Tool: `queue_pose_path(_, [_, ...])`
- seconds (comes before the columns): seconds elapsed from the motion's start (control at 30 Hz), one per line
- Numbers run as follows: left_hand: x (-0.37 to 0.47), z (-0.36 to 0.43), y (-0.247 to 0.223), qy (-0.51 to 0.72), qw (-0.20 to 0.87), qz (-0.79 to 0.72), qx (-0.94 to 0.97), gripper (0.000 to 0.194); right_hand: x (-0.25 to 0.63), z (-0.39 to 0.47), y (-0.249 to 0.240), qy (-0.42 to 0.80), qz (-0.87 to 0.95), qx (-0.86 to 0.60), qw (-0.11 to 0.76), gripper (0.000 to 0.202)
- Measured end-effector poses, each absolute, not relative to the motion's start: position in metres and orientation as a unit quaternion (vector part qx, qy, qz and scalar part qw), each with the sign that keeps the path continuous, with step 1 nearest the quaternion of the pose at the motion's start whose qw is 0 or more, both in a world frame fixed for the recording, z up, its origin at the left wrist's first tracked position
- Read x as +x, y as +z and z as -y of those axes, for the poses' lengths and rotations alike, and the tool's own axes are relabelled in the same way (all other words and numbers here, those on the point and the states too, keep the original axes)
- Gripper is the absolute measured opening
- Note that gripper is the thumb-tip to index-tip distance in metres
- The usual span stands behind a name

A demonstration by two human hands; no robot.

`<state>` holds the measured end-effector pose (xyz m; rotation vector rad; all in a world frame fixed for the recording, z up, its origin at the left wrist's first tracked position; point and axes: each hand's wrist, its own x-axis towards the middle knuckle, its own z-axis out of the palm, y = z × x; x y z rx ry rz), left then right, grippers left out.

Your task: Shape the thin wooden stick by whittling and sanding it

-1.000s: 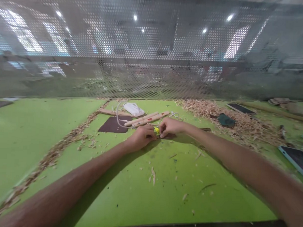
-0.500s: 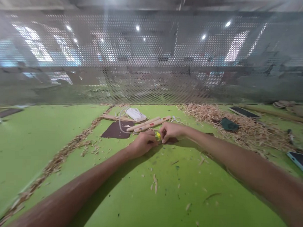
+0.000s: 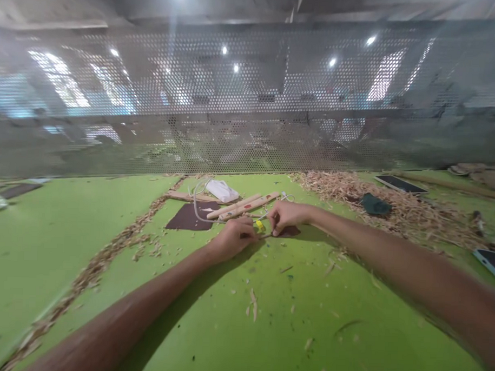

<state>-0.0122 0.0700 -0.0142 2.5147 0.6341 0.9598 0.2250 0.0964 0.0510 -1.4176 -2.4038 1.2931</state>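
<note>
Low over the green table (image 3: 235,315), my left hand (image 3: 234,238) and my right hand (image 3: 286,215) are close together with fingers pinched. Between them runs a thin dark strip (image 3: 265,236), whose ends disappear at the fingertips of both hands. A small yellow piece (image 3: 259,225) lies just behind the strip, between the hands. Behind my hands are two pale wooden sticks (image 3: 250,206) with small coloured marks. A dark brown sheet (image 3: 187,216) lies left of the sticks. Part of another brown piece (image 3: 291,231) shows beneath my right hand.
A white block (image 3: 223,190) with a looped cable stands behind the sticks. Wood shavings (image 3: 412,213) are heaped at the right, with a dark green cloth (image 3: 375,204) and a phone (image 3: 401,184). Another phone (image 3: 490,262) is at the right edge. A perforated screen (image 3: 250,115) rises behind.
My right hand has moved slightly right, away from my left hand. The gap between them is wider and more of the dark strip shows.
</note>
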Motion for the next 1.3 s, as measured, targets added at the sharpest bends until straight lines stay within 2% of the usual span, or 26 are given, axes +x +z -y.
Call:
queue_pose_path(0.13, [-0.014,-0.07,-0.015,0.34,0.207,-0.216,0.891,0.014,0.21,-0.097,0.046,0.437,0.786,-0.434,0.05,0.012])
queue_pose_path(0.33, [-0.015,-0.072,-0.019,0.34,0.204,-0.213,0.893,0.014,0.259,-0.097,0.046,0.395,0.779,-0.483,0.056,0.017])
queue_pose_path(0.53, [-0.013,-0.071,-0.015,0.34,0.209,-0.208,0.893,0.013,0.257,-0.099,0.046,0.47,0.754,-0.457,0.028,0.025])
queue_pose_path(0.67, [-0.013,-0.07,-0.016,0.334,0.227,-0.222,0.887,0.012,0.255,-0.103,0.041,0.481,0.758,-0.436,0.058,0.028])
queue_pose_path(0.9, [-0.014,-0.068,-0.013,0.329,0.245,-0.228,0.883,0.013,0.262,-0.108,0.035,0.469,0.782,-0.403,0.074,0.026])
queue_pose_path(1.1, [-0.014,-0.07,-0.013,0.34,0.26,-0.209,0.879,0.013,0.209,-0.109,0.038,0.454,0.801,-0.384,0.061,0.011])
queue_pose_path(1.3, [-0.015,-0.072,-0.015,0.339,0.245,-0.217,0.882,0.013,0.241,-0.098,0.047,0.448,0.783,-0.431,0.034,0.018])
